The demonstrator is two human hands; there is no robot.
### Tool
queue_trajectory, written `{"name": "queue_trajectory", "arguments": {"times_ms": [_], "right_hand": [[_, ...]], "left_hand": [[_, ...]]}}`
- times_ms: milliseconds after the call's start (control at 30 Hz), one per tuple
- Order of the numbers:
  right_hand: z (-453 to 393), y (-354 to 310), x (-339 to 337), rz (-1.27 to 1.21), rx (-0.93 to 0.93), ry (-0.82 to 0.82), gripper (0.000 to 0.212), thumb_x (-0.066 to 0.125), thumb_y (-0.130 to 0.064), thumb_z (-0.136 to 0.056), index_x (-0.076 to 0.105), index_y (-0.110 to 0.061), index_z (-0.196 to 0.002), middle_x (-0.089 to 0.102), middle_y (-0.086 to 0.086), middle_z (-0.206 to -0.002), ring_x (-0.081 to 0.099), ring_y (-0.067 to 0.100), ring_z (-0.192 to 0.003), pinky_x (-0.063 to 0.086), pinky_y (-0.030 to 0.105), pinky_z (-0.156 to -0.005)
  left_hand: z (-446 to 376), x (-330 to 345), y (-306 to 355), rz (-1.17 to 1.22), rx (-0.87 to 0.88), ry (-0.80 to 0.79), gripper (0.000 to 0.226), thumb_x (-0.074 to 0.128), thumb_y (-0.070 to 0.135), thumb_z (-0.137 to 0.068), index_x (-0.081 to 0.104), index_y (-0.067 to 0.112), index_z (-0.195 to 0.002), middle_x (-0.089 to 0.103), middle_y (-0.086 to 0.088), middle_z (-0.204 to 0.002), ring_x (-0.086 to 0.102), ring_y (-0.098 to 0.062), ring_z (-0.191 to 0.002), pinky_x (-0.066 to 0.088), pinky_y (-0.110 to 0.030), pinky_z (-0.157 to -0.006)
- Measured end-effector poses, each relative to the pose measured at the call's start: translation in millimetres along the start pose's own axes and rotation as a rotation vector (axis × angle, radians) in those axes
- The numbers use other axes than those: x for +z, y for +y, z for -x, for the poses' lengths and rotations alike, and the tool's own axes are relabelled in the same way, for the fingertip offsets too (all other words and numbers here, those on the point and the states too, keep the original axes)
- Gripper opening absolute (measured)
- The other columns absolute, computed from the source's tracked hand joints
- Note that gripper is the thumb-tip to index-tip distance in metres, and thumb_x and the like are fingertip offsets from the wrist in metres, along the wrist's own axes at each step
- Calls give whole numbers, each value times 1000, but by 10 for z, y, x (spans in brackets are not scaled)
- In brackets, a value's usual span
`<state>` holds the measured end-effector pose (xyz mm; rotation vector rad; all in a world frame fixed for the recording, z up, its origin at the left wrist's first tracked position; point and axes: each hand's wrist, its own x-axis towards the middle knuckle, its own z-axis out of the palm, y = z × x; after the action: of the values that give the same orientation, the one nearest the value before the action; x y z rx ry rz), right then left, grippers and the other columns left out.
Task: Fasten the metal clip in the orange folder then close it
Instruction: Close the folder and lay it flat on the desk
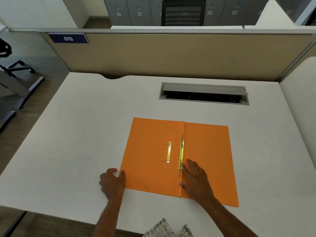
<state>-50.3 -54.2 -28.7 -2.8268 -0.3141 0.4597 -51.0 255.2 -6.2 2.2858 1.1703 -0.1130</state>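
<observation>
Fingers of the left hand [112, 181] hold the left edge of the orange folder [150, 134]. It lies open on the white desk [85, 117], metal clip [181, 153] along its fold. The right hand [195, 177] rests flat, fingers straight, beside the clip.

Soft even light, flat white desk top [68, 142] looks bright, shadows faint. Wide lens bows the beige partition panel [171, 53], and the grey metal lockers [138, 12] behind look mushy.

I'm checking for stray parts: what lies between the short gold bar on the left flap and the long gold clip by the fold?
In the head view, only bare orange folder lies between the short gold bar and the long gold clip.
</observation>
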Motion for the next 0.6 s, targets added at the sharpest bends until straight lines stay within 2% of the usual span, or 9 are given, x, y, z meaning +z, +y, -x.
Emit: {"name": "queue_trajectory", "arguments": {"times_ms": [133, 267, 367, 467, 600], "right_hand": [[-8, -44, 33, 28, 19, -17, 78, 57, -55, -90, 25, -23, -153, 14, 8, -165, 12, 30, -151, 20, 46, -119], [-9, -82, 58, 15, 30, 7, 78, 66, -50, -86, 34, -20, -150, 25, 11, -162, 22, 33, -149, 27, 49, -116], [-17, -59, 87, 32, 38, -11, 79, 62, -53, -87, 29, -22, -152, 20, 8, -163, 17, 31, -150, 24, 47, -117], [-32, -52, 101, 40, 42, -22, 79, 58, -55, -89, 24, -24, -153, 15, 6, -165, 12, 29, -151, 21, 46, -119], [-40, -93, 84, 7, 42, -6, 79, 59, -55, -88, 27, -23, -153, 17, 7, -164, 14, 31, -151, 22, 47, -118]], "left_hand": [[-158, -70, -24, 178, -56, -99, 42, 71, 34, -89, 63, 4, -117, 65, -22, -122, 63, -40, -108, 52, -51, -95], [-287, -146, -61, 233, -89, -144, 32, 69, 38, -90, 68, 7, -100, 71, -18, -110, 59, -29, -91, 50, -44, -91], [-373, -204, -49, 277, -105, -230, 31, 68, 39, -90, 70, 8, -95, 72, -13, -104, 63, -31, -95, 51, -46, -93], [-390, -297, 14, 303, -60, -268, 25, 69, 36, -90, 72, 11, -84, 73, -10, -96, 66, -34, -96, 53, -51, -95], [-324, -465, 151, 268, 47, -250, 24, 69, 35, -91, 71, 11, -91, 72, -9, -97, 66, -32, -94, 55, -51, -91]]}}
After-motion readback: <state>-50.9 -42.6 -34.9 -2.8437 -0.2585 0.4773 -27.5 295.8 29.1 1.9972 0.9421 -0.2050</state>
